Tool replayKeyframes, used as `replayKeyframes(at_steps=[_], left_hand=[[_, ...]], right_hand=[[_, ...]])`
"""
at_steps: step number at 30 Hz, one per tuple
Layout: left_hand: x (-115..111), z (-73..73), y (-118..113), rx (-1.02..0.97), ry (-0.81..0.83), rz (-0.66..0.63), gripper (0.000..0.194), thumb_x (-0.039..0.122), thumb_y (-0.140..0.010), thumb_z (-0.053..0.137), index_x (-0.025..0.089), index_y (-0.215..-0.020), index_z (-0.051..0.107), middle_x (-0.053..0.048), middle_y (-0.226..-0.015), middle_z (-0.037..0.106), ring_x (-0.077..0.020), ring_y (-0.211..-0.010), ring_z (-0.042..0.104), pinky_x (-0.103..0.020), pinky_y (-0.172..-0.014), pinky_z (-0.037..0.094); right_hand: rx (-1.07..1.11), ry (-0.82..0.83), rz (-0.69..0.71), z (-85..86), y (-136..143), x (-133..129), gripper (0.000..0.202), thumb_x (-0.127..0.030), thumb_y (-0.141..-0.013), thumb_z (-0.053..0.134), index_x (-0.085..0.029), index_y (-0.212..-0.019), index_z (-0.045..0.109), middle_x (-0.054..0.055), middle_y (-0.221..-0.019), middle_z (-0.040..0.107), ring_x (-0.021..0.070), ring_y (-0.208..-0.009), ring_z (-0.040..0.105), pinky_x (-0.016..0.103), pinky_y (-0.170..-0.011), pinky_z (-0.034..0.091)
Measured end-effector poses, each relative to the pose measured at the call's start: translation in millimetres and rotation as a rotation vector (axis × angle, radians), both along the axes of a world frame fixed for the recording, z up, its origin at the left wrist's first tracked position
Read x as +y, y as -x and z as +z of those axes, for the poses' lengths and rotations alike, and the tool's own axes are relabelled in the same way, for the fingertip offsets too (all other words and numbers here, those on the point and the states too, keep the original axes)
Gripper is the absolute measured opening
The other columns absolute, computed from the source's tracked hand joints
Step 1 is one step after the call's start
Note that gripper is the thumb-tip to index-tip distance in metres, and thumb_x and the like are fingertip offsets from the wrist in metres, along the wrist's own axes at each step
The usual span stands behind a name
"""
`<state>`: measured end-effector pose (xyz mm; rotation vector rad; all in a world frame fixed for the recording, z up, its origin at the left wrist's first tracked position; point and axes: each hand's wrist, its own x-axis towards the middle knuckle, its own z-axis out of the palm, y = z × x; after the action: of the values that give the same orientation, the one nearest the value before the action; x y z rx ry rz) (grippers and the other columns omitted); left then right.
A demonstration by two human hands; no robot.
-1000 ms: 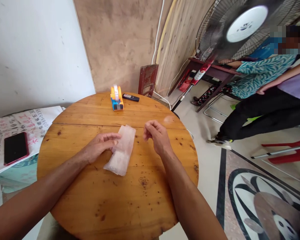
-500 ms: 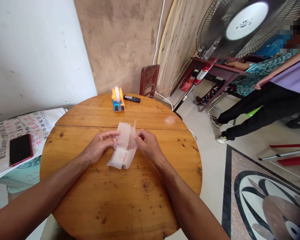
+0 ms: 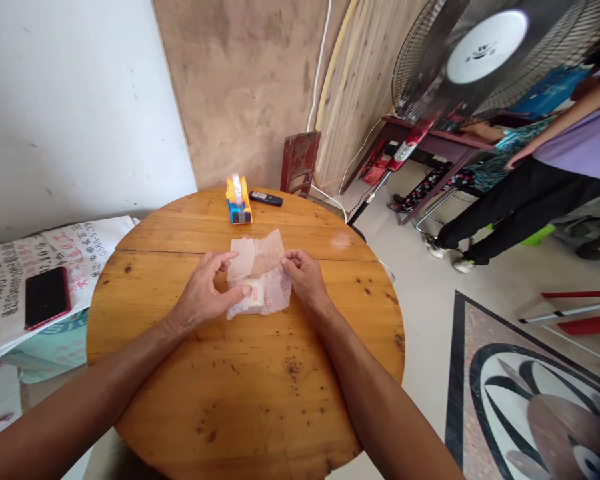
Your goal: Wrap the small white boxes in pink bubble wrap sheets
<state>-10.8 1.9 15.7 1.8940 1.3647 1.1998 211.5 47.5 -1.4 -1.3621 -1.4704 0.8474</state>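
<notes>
A sheet of bubble wrap point(image 3: 270, 257) lies spread on the round wooden table point(image 3: 250, 393). On its near part rests a small white block-like item point(image 3: 256, 293) with reddish print; its kind is unclear. My left hand point(image 3: 207, 283) is at the left, fingers apart, the thumb tip on the white item and the fingertips by the wrap's left edge. Between thumb and fingers, my right hand point(image 3: 303, 270) pinches the right edge of the wrap. Farther back stands an orange and blue tape dispenser point(image 3: 239, 200) with a roll of tape in it.
A black remote-like device point(image 3: 266, 199) lies beside the dispenser. To the left, a phone point(image 3: 47, 298) rests on printed paper sheets point(image 3: 95, 247). A wooden chair point(image 3: 300, 163) is behind the table. At right are a standing fan point(image 3: 485, 53) and a person in black trousers point(image 3: 510, 207).
The bubble wrap has been opened out to the right by my right hand, baring the white item. My left thumb has moved onto the item, and the wrap sits slightly farther back.
</notes>
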Motion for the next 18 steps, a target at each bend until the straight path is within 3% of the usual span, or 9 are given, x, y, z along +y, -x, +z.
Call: replayKeyframes(at_steps=[3, 7, 10, 15, 18], left_hand=[[-0.8, -2.5, -3.7, 0.024, -0.002, -0.027, 0.058, 0.038, -0.067, 0.073, 0.018, -0.120, 0.060, -0.002, -0.089, 0.057, -0.0197, -0.085, 0.056, -0.035, -0.082, 0.047], [3.9, -10.5, -0.9, -0.144, 0.158, -0.032, 0.044, 0.029, -0.073, 0.062, 0.017, -0.115, 0.059, 0.003, -0.071, 0.052, -0.0133, -0.063, 0.051, -0.025, -0.059, 0.041], [11.8, -11.9, 9.8, -0.233, 0.198, 0.047, 0.037, 0.029, -0.071, 0.061, 0.016, -0.105, 0.062, 0.004, -0.065, 0.053, -0.0127, -0.058, 0.049, -0.024, -0.057, 0.039], [22.9, -3.8, 30.1, 0.002, 0.227, 0.217, 0.037, 0.025, -0.068, 0.056, 0.015, -0.102, 0.065, 0.004, -0.058, 0.054, -0.0144, -0.052, 0.048, -0.026, -0.056, 0.038], [17.9, 1.5, 31.4, 0.067, 0.045, 0.286, 0.038, 0.024, -0.074, 0.055, 0.016, -0.111, 0.062, 0.000, -0.074, 0.061, -0.0177, -0.067, 0.057, -0.027, -0.058, 0.043]], right_hand=[[-0.027, -0.009, -0.010, 2.9, -1.2, -1.8, 0.016, -0.036, -0.076, 0.054, -0.021, -0.082, 0.055, -0.004, -0.058, 0.051, 0.0132, -0.052, 0.045, 0.025, -0.051, 0.035], [-0.193, -0.056, -0.049, 8.7, -5.3, -4.7, 0.020, -0.029, -0.078, 0.051, -0.019, -0.095, 0.058, -0.005, -0.056, 0.052, 0.0141, -0.053, 0.047, 0.025, -0.054, 0.035], [-0.373, -0.057, -0.082, 12.3, -9.9, -6.1, 0.029, -0.022, -0.080, 0.048, -0.017, -0.107, 0.058, -0.004, -0.059, 0.055, 0.0147, -0.054, 0.049, 0.026, -0.057, 0.035], [-0.630, -0.025, -0.136, 11.7, -14.1, -6.9, 0.038, -0.020, -0.082, 0.052, -0.018, -0.120, 0.059, 0.002, -0.069, 0.065, 0.0198, -0.063, 0.057, 0.030, -0.063, 0.038], [-0.751, -0.010, -0.156, 11.3, -12.7, -7.7, 0.044, -0.022, -0.083, 0.056, -0.019, -0.127, 0.056, 0.007, -0.076, 0.070, 0.0239, -0.071, 0.063, 0.033, -0.068, 0.042]])
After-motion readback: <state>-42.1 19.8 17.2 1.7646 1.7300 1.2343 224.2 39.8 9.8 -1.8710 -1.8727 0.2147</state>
